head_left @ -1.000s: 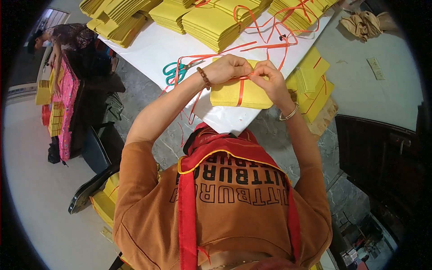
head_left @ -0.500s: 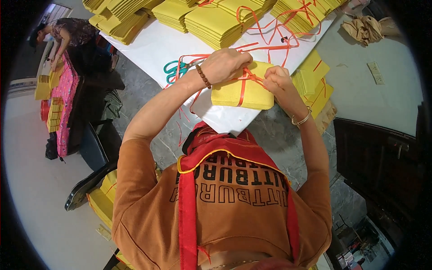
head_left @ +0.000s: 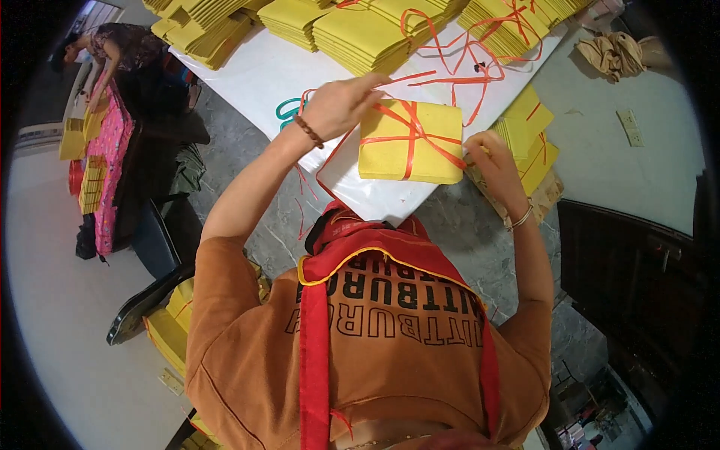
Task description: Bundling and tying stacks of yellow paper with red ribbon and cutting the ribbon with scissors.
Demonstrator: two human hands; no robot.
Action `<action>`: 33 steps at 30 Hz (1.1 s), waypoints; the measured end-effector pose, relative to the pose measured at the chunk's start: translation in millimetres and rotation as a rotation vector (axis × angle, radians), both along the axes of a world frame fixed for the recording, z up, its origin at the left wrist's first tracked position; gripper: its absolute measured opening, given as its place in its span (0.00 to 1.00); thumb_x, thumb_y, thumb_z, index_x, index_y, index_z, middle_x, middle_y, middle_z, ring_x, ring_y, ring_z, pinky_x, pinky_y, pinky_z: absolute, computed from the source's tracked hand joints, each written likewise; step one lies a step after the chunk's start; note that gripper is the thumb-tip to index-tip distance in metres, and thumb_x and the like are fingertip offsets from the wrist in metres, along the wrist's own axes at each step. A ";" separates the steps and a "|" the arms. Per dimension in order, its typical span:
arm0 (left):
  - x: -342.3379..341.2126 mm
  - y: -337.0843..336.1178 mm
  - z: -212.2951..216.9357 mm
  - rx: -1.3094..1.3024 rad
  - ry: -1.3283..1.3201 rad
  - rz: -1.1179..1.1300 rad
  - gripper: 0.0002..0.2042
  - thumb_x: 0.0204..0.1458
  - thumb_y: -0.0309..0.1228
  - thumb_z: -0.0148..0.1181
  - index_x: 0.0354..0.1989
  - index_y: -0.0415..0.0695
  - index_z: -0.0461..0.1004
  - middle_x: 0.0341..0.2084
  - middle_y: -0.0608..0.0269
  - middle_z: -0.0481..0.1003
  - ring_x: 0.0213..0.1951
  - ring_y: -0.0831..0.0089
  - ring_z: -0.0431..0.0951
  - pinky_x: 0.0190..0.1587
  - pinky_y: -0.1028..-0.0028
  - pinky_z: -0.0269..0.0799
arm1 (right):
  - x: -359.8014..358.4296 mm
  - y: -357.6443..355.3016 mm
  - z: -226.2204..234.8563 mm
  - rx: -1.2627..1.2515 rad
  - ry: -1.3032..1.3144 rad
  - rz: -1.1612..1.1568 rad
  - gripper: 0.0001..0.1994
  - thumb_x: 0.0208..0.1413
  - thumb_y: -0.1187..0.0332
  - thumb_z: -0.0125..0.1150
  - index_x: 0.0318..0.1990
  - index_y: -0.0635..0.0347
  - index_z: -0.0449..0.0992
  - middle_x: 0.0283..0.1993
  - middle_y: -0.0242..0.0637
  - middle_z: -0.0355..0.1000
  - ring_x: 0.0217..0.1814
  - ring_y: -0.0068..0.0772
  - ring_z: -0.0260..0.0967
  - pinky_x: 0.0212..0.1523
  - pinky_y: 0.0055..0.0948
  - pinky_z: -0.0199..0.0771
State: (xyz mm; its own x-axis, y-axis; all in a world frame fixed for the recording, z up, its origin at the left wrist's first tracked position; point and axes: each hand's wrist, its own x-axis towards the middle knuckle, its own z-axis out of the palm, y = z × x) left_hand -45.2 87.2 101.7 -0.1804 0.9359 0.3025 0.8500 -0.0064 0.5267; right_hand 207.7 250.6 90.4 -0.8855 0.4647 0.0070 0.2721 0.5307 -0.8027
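Note:
A flat stack of yellow paper envelopes or bags [head_left: 386, 159] lies near the table corner, bound crosswise with red plastic ribbon [head_left: 410, 154]. Two slanting ribbon strands run from the crossing toward opposite sides of the stack. At the upper left edge, my left hand [head_left: 341, 109] has its fingers closed on a ribbon strand. Past the stack's right edge, my right hand [head_left: 493, 166] pinches the other strand's end. Scissors with teal handles [head_left: 289, 111] lie partly hidden behind my left hand.
Yellow stacks [head_left: 360, 41] line the far side of the white table [head_left: 247, 90]. Loose red ribbon [head_left: 480, 75] tangles at the upper right. More yellow bundles [head_left: 532, 142] sit beyond the right edge. A person [head_left: 124, 52] bends over a pink-covered table [head_left: 112, 172]; a black chair [head_left: 161, 240] stands left.
My hands have moved apart, left hand to the left and right hand down to the right. The ribbon crossing between them is now uncovered, with its strands drawn out straight.

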 end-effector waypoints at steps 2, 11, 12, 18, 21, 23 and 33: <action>-19.5 -10.8 -3.3 -0.048 -0.213 0.195 0.11 0.52 0.32 0.48 0.42 0.47 0.68 0.21 0.52 0.73 0.25 0.57 0.74 0.27 0.64 0.68 | -10.1 5.1 0.4 0.156 0.154 -0.081 0.08 0.50 0.63 0.53 0.30 0.58 0.73 0.33 0.35 0.67 0.35 0.37 0.62 0.37 0.32 0.61; -79.2 -44.8 -105.6 -0.381 0.189 0.505 0.16 0.45 0.22 0.43 0.44 0.48 0.69 0.41 0.52 0.70 0.44 0.53 0.69 0.45 0.62 0.66 | -111.2 8.9 -0.8 0.360 -0.093 0.137 0.17 0.51 0.55 0.48 0.34 0.58 0.75 0.38 0.38 0.69 0.42 0.40 0.64 0.43 0.43 0.59; -83.1 -52.0 -111.4 -0.368 0.180 0.503 0.17 0.44 0.22 0.44 0.45 0.49 0.68 0.43 0.53 0.69 0.43 0.52 0.68 0.46 0.62 0.66 | -118.8 7.8 0.9 0.260 -0.308 0.193 0.19 0.51 0.52 0.47 0.33 0.60 0.75 0.37 0.40 0.70 0.42 0.41 0.65 0.43 0.44 0.59; -92.3 -83.3 -111.6 0.023 0.262 0.634 0.18 0.41 0.25 0.52 0.45 0.45 0.67 0.43 0.53 0.67 0.44 0.54 0.67 0.43 0.60 0.64 | -134.4 2.1 5.0 0.067 -0.370 0.300 0.18 0.53 0.57 0.49 0.34 0.67 0.73 0.33 0.43 0.70 0.36 0.33 0.67 0.39 0.27 0.64; -78.9 -90.6 -111.7 -0.236 0.300 0.314 0.18 0.41 0.29 0.54 0.45 0.52 0.67 0.40 0.58 0.67 0.40 0.58 0.69 0.39 0.62 0.63 | -133.9 1.8 -0.1 -0.166 -0.343 0.324 0.15 0.53 0.61 0.50 0.34 0.68 0.73 0.32 0.36 0.70 0.34 0.25 0.65 0.37 0.23 0.64; -71.7 -90.4 -113.1 -0.289 0.359 0.386 0.19 0.42 0.30 0.54 0.46 0.54 0.66 0.41 0.58 0.67 0.39 0.58 0.69 0.39 0.62 0.63 | -130.8 3.2 -3.3 -0.198 -0.288 0.294 0.12 0.53 0.65 0.51 0.34 0.68 0.72 0.32 0.30 0.69 0.34 0.19 0.62 0.37 0.19 0.63; -97.4 -102.9 -95.1 -0.522 -0.401 0.397 0.24 0.40 0.32 0.58 0.49 0.52 0.63 0.29 0.63 0.72 0.33 0.71 0.71 0.35 0.72 0.64 | -128.7 20.0 2.8 -0.769 -0.150 0.130 0.06 0.53 0.65 0.52 0.29 0.55 0.69 0.30 0.23 0.66 0.32 0.12 0.60 0.34 0.15 0.60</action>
